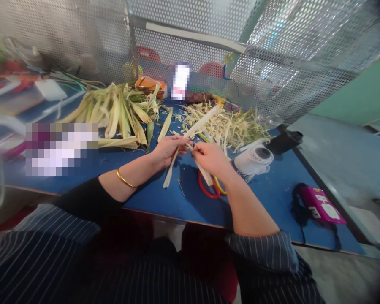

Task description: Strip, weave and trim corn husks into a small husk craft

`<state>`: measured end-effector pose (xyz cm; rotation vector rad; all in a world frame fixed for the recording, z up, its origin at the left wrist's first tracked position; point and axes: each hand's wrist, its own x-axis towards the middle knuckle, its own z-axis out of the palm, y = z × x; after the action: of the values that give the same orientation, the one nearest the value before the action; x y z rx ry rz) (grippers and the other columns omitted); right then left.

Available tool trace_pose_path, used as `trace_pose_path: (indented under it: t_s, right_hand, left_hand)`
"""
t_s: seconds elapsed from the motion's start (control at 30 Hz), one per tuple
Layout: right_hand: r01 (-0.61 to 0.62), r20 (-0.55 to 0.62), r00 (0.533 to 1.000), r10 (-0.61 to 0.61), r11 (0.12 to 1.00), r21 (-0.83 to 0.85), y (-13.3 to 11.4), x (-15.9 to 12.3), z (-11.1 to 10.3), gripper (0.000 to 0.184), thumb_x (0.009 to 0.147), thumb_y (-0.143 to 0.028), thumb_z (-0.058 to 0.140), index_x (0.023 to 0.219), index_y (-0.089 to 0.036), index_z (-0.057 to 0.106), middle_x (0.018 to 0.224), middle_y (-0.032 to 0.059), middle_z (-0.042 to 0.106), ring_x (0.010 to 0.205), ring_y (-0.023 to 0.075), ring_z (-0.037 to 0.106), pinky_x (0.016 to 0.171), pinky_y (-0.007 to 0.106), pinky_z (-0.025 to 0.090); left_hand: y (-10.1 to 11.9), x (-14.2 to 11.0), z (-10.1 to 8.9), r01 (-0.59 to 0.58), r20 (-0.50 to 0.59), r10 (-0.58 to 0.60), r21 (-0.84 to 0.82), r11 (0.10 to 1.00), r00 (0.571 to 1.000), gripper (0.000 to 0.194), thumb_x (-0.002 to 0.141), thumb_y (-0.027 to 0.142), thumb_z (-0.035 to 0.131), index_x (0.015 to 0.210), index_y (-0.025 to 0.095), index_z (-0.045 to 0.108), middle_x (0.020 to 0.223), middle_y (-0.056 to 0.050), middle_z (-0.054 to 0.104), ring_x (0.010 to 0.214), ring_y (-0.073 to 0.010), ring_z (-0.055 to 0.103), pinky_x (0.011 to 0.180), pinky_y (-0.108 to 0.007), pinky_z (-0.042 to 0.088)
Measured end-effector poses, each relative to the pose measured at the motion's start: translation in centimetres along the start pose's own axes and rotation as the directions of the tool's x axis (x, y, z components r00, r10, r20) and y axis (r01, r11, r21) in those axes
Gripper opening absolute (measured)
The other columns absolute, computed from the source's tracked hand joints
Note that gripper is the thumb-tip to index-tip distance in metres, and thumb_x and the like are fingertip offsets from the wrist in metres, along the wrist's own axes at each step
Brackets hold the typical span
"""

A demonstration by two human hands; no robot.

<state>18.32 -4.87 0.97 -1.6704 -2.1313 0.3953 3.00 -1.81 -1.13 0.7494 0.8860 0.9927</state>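
Observation:
Pale strips of dried corn husk (202,121) cross between my two hands above the blue table. My left hand (169,150) pinches them near the crossing, and one end hangs below its fingers. Close beside it, my right hand (210,158) is closed on a strip that slants down toward the table. Fingers partly hide the crossing, so I cannot tell how the strips join. Under my right hand lie scissors (213,194) with red and yellow handles. A needle-like thin piece (180,187) rests on the table below my hands.
Whole corn husks (114,109) are heaped at the left; shredded husk (231,126) is piled at the back right. A spool of white string (255,160) stands right of my hand. Farther right sits a magenta power box (323,204) with black cable. Perforated metal panels (190,46) bound the back.

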Motion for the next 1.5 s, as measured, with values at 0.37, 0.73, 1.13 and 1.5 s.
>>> trace_pose_path:
  t_s: [0.37, 0.73, 1.13, 1.5]
  right_hand:
    - [-0.028, -0.275, 0.924, 0.267, 0.764, 0.645, 1.8, 1.3, 0.5, 0.024, 0.077, -0.042, 0.068, 0.078, -0.019, 0.064, 0.066, -0.0014, 0.063, 0.059, 0.0135, 0.060, 0.062, 0.029, 0.049]
    - [0.207, -0.467, 0.882, 0.069, 0.833, 0.513, 0.4, 0.5, 0.4, 0.018, 0.083, -0.035, 0.063, 0.073, -0.021, 0.065, 0.071, 0.0012, 0.069, 0.070, 0.0160, 0.065, 0.072, 0.031, 0.052]
    - [0.211, -0.243, 0.960, -0.140, 0.932, 0.296, 2.1, 1.3, 0.0, 0.038, 0.094, -0.050, 0.045, 0.102, -0.021, 0.069, 0.093, 0.0045, 0.072, 0.086, 0.0186, 0.066, 0.078, 0.031, 0.048]
    - [0.364, -0.197, 0.909, -0.368, 0.930, -0.056, 2.7, 1.3, -1.4, 0.013, 0.087, -0.020, 0.059, 0.079, -0.019, 0.070, 0.083, 0.0038, 0.069, 0.081, 0.0181, 0.061, 0.077, 0.031, 0.041]
  left_hand:
    - [-0.1, -0.6, 0.6, -0.009, 0.073, 0.006, 0.038, 0.999, 0.997, 0.011, 0.086, 0.013, 0.064, 0.080, 0.008, 0.072, 0.082, -0.009, 0.074, 0.049, -0.0054, 0.058, 0.045, -0.018, 0.046]
    - [-0.9, -0.9, 0.7, -0.080, 0.213, 0.012, 0.317, 0.945, 0.977, 0.007, 0.075, 0.017, 0.075, 0.071, 0.012, 0.073, 0.073, -0.009, 0.073, 0.048, -0.0087, 0.060, 0.048, -0.020, 0.049]
    - [0.5, -1.5, 0.8, 0.085, 0.236, -0.107, 0.102, 0.991, 0.966, 0.018, 0.087, 0.018, 0.060, 0.079, 0.008, 0.072, 0.079, -0.012, 0.072, 0.058, -0.0124, 0.065, 0.061, -0.026, 0.055]
    - [0.3, -1.1, 0.2, 0.087, 0.205, -0.122, 0.172, 0.981, 0.971, 0.019, 0.086, 0.022, 0.065, 0.076, 0.007, 0.072, 0.077, -0.011, 0.071, 0.055, -0.0098, 0.061, 0.054, -0.021, 0.051]
